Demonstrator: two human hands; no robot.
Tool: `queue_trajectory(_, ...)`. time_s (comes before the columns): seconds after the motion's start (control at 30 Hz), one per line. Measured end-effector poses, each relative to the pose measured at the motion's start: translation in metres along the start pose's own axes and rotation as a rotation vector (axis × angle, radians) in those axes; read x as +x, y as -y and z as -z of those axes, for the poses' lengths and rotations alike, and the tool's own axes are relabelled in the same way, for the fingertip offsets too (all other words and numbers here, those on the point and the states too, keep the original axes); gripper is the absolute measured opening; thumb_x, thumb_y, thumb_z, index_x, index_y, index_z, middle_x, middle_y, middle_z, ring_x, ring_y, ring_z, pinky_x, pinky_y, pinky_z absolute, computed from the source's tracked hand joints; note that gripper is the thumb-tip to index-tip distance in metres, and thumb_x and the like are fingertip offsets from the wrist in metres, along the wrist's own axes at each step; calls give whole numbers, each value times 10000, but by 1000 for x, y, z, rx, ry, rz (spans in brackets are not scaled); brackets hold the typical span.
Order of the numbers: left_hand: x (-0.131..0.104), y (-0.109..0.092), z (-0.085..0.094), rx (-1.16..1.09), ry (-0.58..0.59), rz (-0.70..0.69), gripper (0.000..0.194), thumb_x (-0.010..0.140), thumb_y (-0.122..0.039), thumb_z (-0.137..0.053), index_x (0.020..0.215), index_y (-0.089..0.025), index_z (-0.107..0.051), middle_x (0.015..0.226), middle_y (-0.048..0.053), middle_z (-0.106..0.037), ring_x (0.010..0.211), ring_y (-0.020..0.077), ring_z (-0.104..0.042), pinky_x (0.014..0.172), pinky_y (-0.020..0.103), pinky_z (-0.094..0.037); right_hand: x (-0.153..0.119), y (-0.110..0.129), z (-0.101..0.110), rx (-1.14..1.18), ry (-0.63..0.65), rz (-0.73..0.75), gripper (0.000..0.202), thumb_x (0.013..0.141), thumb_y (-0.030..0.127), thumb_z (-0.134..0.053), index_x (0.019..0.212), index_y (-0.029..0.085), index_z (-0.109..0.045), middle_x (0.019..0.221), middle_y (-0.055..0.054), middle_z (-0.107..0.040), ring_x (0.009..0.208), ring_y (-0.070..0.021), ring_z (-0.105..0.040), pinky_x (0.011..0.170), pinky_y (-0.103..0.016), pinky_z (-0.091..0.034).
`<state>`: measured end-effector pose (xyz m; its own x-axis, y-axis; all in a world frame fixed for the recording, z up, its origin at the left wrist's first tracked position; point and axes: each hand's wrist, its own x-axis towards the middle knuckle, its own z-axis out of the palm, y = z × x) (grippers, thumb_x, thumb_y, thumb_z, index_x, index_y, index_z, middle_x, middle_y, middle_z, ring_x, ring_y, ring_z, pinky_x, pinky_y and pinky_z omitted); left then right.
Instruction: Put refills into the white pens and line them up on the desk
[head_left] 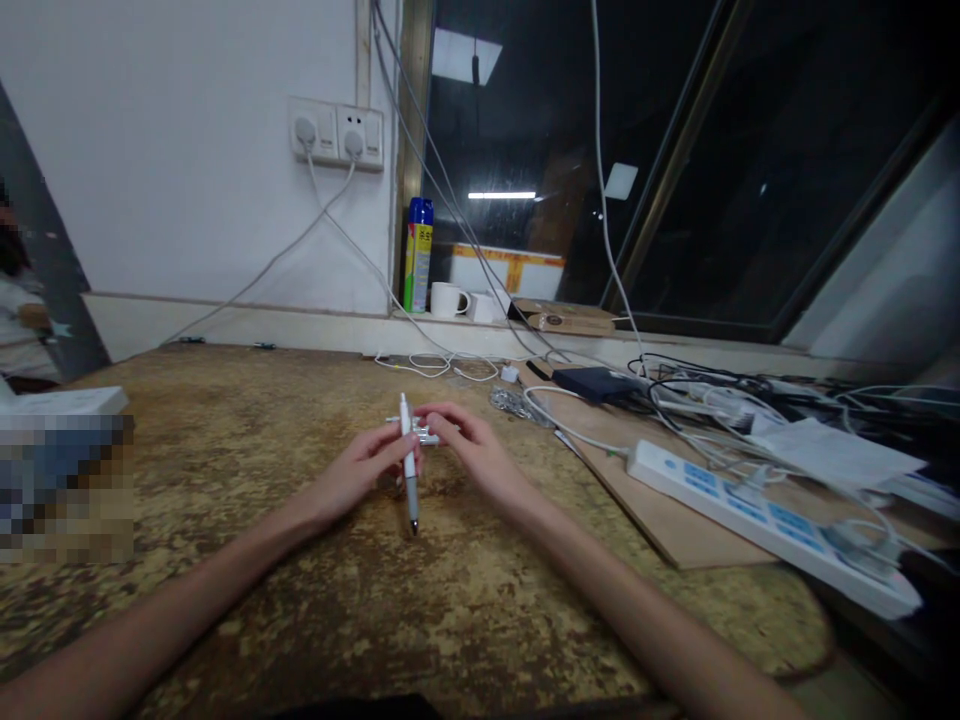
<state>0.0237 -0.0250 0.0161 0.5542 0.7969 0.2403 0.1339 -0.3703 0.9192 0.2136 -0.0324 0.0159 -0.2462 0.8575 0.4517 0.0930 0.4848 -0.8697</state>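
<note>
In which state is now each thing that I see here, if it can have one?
Slim white-and-grey pen: held in the left hand, dark end toward the person
Right hand: fingers bent, grip unclear
Long white plastic power strip: plugs inserted
White wall socket panel: two plugs inserted
Blue-capped yellow-green spray can: upright, cap on
White mug: upright

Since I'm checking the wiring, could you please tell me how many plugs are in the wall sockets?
2: one white plug in the left wall socket, another in the right wall socket.
</note>
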Motion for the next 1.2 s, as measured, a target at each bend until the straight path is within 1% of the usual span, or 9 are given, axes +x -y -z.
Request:
queue_trajectory(0.1,0,2,-2,29,54,-24,388,954,-535,-538,848,-169,-614,775,16,-604,714,163,-538,683,284,-453,10,-1,-13,-2,-15,18,275,923,473,-619,917,206,-682,970,-38,-680,937,-187,-619,876,-321,-475)
queue_trajectory(0.23,1,6,2,43,4,-61,406,992,-525,-475,839,-171,-604,789,12,-595,737,167,-528,707,283,-432,19,3,-18,171,-43,-10,317,898,513,-626,826,205,-636,772,4,-623,749,-163,-586,769,-302,-474)
queue_trajectory(0.33,1,8,11,117,-82,-89,392,1031,-481,-419,892,-182,-629,821,6,-603,761,166,-523,737,279,-417,25,9,-8,426,-165,-80,258,880,472,-659,870,217,-619,817,5,-647,795,-161,-613,799,-296,-486)
queue_trajectory(0.4,1,9,16,164,-123,-106,402,1044,-466,-394,894,-184,-637,832,4,-604,760,164,-516,736,277,-407,27,12,2,652,-215,-149,177,872,385,-676,907,225,-609,797,18,-633,742,-145,-602,762,-284,-500)
queue_trajectory(0.5,2,13,21,206,-132,-79,431,1048,-469,-372,873,-180,-639,793,0,-588,723,161,-502,695,272,-393,27,13,14,946,-220,-208,76,901,249,-598,847,199,-580,664,38,-510,584,-103,-488,627,-218,-469)
queue_trajectory(0.6,3,15,22,218,-125,-48,428,1044,-471,-371,878,-180,-637,752,-4,-572,687,159,-494,661,269,-386,22,12,22,1107,-201,-242,178,951,288,-514,795,203,-528,601,47,-400,516,-109,-393,530,-209,-425)
queue_trajectory(0.77,3,15,23,245,-141,-58,418,1038,-464,-386,864,-181,-640,733,-3,-559,691,163,-502,665,273,-391,15,17,31,1195,-205,-245,276,990,391,-457,775,218,-466,590,57,-326,512,-120,-362,511,-215,-415)
queue_trajectory(1.0,4,16,25,220,-159,-54,420,1032,-469,-387,849,-181,-633,777,13,-609,685,162,-501,652,273,-399,14,17,39,1197,-213,-179,224,955,283,-435,739,223,-421,586,62,-269,503,-122,-316,493,-220,-378)
queue_trajectory(1.2,5,20,27,216,-162,-54,431,1029,-494,-392,858,-184,-640,778,13,-626,675,161,-516,633,273,-395,13,18,39,1183,-236,-139,210,954,257,-445,747,220,-439,596,62,-277,505,-119,-310,496,-216,-377)
